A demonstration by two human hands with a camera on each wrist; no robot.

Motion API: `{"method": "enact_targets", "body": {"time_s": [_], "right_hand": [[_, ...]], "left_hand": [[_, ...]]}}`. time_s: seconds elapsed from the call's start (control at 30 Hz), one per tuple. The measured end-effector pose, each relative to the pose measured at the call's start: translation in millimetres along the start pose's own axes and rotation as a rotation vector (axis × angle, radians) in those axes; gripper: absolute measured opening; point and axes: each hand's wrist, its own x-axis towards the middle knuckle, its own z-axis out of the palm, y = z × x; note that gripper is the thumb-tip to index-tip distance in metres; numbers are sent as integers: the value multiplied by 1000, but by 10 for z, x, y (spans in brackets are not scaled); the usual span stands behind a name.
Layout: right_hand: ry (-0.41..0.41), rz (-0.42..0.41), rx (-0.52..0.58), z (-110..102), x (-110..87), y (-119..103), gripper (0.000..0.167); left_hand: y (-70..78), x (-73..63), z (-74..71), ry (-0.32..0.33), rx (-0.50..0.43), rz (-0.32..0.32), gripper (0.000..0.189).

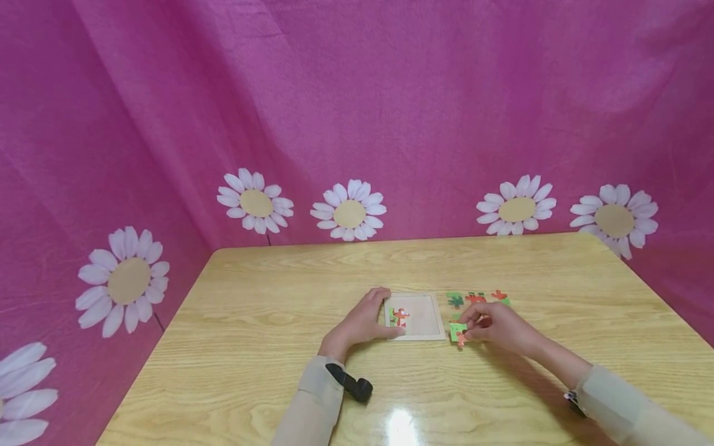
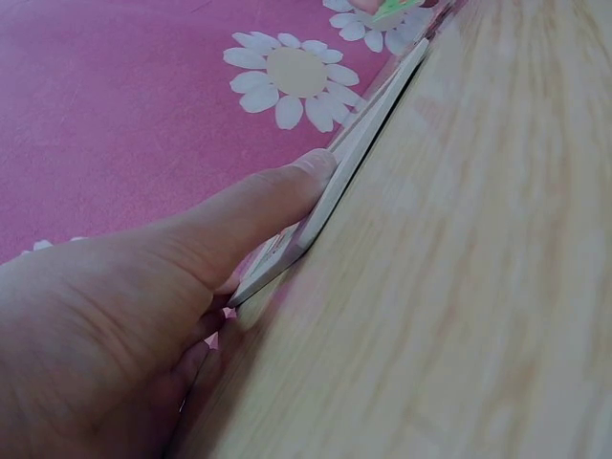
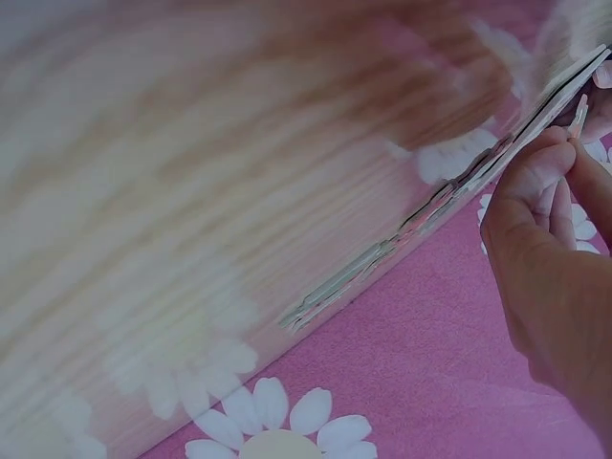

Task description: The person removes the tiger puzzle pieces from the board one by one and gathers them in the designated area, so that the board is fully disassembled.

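Note:
A shallow square wooden puzzle tray (image 1: pixel 426 319) lies flat on the table with a few joined pieces (image 1: pixel 399 317) in its left part. My left hand (image 1: pixel 362 321) grips the tray's left side. Its thumb lies over the near rim in the left wrist view, while the other fingers are partly hidden behind. Just off the tray's right edge, my right hand (image 1: pixel 502 325) pinches a green and orange jigsaw piece (image 1: pixel 458 333) between thumb and fingers. The right wrist view shows that pinched jigsaw piece (image 3: pixel 579 115) edge-on, tilted up.
Loose jigsaw pieces lie right of the tray: a green one (image 1: pixel 455 301), a red one (image 1: pixel 476 298) and a red-green one (image 1: pixel 500 296). Others may be hidden under the right hand. A pink curtain (image 1: pixel 424 124) with daisies hangs behind the wooden table (image 1: pixel 268 310).

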Motion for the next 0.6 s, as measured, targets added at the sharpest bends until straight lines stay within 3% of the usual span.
{"method": "enact_targets", "body": {"time_s": [0.6], "right_hand": [[-57, 53, 39, -59, -109, 5, 16]], "left_hand": [[-7, -2, 8, -2, 3, 0, 91]]}}
